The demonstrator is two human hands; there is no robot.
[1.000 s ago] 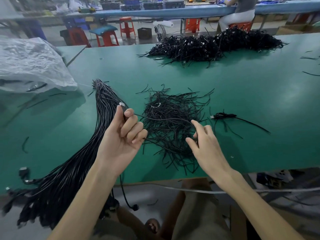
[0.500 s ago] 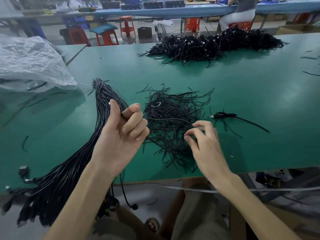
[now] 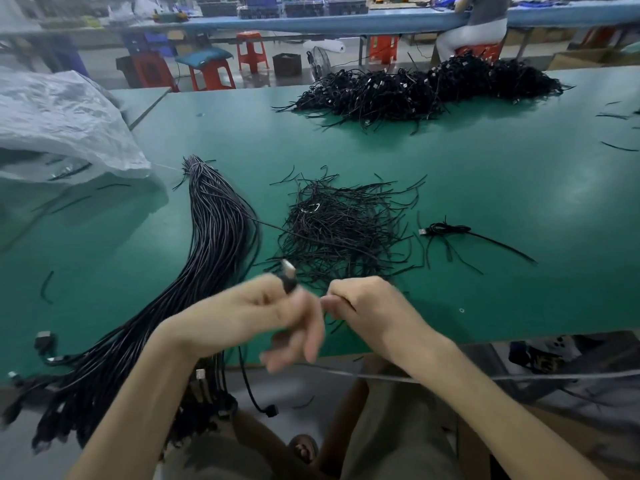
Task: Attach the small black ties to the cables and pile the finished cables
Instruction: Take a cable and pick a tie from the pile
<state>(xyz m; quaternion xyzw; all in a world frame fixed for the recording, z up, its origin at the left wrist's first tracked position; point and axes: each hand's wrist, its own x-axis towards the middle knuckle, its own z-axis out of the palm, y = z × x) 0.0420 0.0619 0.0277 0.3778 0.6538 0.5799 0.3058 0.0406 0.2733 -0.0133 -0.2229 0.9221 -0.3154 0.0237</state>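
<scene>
While the green table [image 3: 485, 188] filled most of the frame, a clear plastic bag [image 3: 62, 123] lay at its upper left edge. A long pile [image 3: 426, 90] of finished cables ran along the top right. A bundle [image 3: 214, 244] of untied cables stretched from centre left down past the table's lower left edge. Loose ties [image 3: 339, 230] lay heaped at centre, just right of the bundle, with one coiled cable [image 3: 446, 229] apart to their right. Below the heap the two hands were close, almost touching. The left hand [image 3: 256, 313] gripped a cable [image 3: 290, 285] between thumb and curled forefinger, its plug [image 3: 288, 270] jutting up above the grip; the lower fingers hung loose and blurred. The right hand [image 3: 370, 306] was curled tight, pinching a thin black strand [image 3: 347, 302]; whether tie or cable could not be told.
</scene>
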